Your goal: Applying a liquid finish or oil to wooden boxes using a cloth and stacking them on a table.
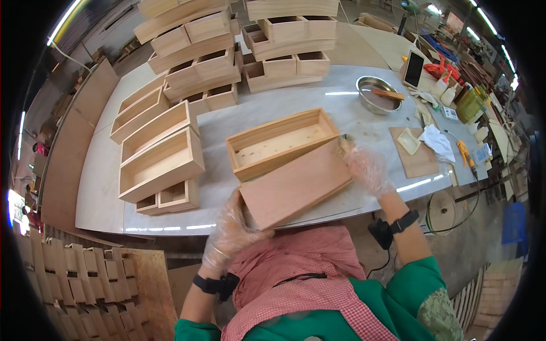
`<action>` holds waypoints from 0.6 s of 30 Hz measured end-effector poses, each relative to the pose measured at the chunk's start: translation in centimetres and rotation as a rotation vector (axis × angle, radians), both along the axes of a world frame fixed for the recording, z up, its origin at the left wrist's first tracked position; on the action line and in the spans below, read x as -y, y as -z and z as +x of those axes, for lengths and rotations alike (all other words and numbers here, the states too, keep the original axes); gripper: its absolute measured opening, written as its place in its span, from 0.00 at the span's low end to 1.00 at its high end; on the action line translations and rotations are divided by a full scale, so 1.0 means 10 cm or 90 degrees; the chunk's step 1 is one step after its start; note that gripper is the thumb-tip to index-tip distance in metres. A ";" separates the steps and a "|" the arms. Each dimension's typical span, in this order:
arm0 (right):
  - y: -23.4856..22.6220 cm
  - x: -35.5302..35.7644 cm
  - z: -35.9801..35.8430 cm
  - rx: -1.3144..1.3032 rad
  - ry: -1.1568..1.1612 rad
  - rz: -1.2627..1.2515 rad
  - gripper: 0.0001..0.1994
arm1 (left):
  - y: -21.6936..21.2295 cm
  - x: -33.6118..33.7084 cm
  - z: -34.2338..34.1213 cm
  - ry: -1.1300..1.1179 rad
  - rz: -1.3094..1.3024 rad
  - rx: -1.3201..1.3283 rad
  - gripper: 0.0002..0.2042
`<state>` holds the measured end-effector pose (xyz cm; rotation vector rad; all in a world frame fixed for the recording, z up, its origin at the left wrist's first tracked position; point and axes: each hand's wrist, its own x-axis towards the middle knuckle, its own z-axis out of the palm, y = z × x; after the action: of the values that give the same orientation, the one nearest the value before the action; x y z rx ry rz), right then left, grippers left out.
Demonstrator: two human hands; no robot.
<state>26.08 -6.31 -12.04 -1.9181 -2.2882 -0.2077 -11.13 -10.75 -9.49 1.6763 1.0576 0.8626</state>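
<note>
A wooden box [296,184] lies tilted toward me at the table's front edge, its flat pinkish-brown panel facing up. My left hand [230,230], in a clear plastic glove, grips the near left end, thumb and fingers apart around the corner. At the far right corner is my gloved right hand [368,169], slightly blurred and closed around a small tan thing with a dark tip [344,139], too unclear to name. Just behind stands an open wooden box [282,143] with a darker, wet-looking rim and several spots on its floor.
Pale open boxes [162,165] are grouped on the left; tall stacks of divided boxes [287,68] rise behind. To the right are a steel bowl [380,95] with a wooden stick across it, a board [410,153], a white cloth [437,143], glue bottles [441,85] and a propped phone [413,69].
</note>
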 end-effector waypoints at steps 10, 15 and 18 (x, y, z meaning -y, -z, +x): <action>-0.31 0.54 -1.69 -0.452 -0.422 -0.057 0.08 | 0.00 0.21 0.20 -0.127 -0.177 0.206 0.51; -0.19 -0.34 -0.50 -0.168 -0.008 -0.208 0.17 | 0.08 0.21 0.10 -0.117 0.082 -0.184 0.54; -0.05 -0.19 -0.42 -0.333 -0.076 0.008 0.18 | 0.04 0.17 0.15 -0.111 0.091 -0.193 0.52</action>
<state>21.90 -4.38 -11.58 -1.5811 -2.0237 0.2630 -9.61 -12.40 -9.94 1.8972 1.3926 0.8272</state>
